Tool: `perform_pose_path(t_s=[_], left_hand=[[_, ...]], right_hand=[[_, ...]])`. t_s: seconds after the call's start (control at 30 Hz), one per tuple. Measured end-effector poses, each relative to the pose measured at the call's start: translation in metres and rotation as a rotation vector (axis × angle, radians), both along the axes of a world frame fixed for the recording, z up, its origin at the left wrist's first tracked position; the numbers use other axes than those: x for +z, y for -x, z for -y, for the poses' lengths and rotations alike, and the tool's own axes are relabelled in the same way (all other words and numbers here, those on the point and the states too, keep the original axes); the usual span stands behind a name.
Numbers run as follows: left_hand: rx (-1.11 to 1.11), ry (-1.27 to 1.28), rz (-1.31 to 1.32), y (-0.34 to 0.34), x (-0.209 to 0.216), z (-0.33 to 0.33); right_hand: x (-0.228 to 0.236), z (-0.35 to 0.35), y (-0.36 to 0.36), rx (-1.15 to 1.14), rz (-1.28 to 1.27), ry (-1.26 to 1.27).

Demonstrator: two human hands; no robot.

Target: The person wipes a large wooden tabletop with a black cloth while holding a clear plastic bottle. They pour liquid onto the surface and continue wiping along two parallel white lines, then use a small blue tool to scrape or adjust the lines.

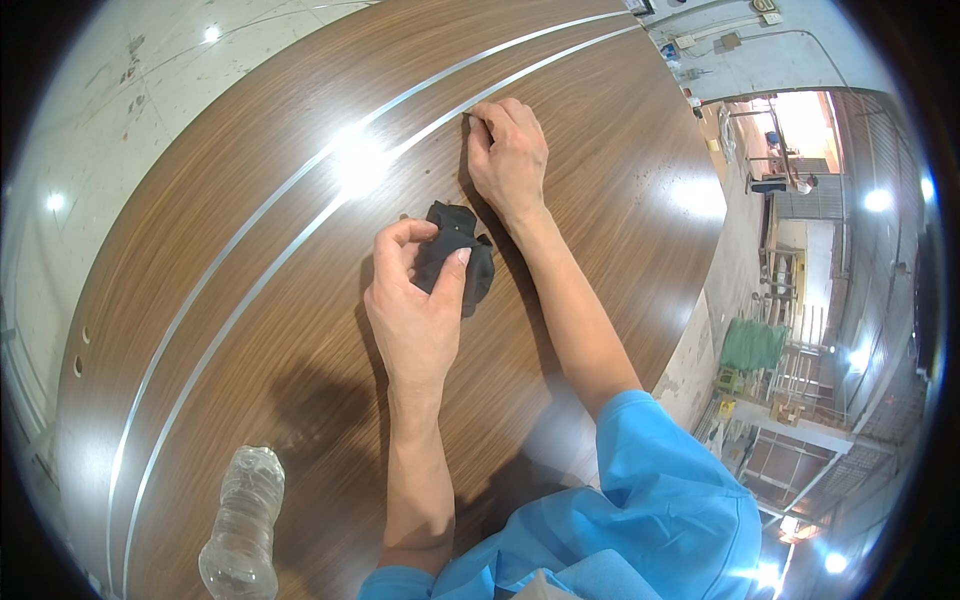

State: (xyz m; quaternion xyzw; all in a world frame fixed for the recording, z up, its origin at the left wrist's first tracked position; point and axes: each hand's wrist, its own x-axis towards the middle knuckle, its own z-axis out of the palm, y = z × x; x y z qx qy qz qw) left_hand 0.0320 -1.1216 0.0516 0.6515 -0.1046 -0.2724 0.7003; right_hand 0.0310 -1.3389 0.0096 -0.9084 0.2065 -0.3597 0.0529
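Gripping a crumpled black cloth (462, 265) in the left hand (413, 318), over the middle of a brown wood-grain board (320, 345). Reaching farther out with the curled right hand (512, 168), near a silvery stripe (270, 275); cannot tell if holding anything. At lower left, a clear bottle (242, 525).

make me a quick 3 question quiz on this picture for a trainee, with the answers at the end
1. Which hand holds the black cloth?
2. True or false: the clear bottle is to the left of that cloth in the picture.
3. How many silvery strips run along the wood-grain panel?

Key:
1. The left hand.
2. True.
3. Two.
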Motion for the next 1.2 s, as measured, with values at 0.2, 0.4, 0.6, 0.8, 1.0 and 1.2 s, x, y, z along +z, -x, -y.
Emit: perform_pose_path(t_s=[0.2,0.4,0.6,0.8,1.0,1.2], left_hand=[[0.03,0.007,-0.022,0.0,0.0,-0.002],[0.046,0.001,-0.031,-0.003,0.005,-0.002],[0.064,0.057,-0.111,-0.006,0.004,-0.008],[0.252,0.36,-0.251,-0.009,-0.004,-0.006],[0.236,0.283,-0.157,-0.007,-0.005,-0.014],[0.278,0.173,-0.012,-0.003,-0.007,-0.007]], right_hand=[[0.001,-0.009,-0.001,0.023,0.008,0.008],[0.003,-0.024,0.0,0.029,-0.017,-0.007],[0.031,-0.041,0.005,0.164,0.026,-0.302],[0.066,-0.081,0.04,0.355,-0.157,-0.391],[0.072,-0.092,0.062,0.427,-0.163,-1.0],[0.04,-0.007,0.029,-0.034,-0.002,-0.362]])
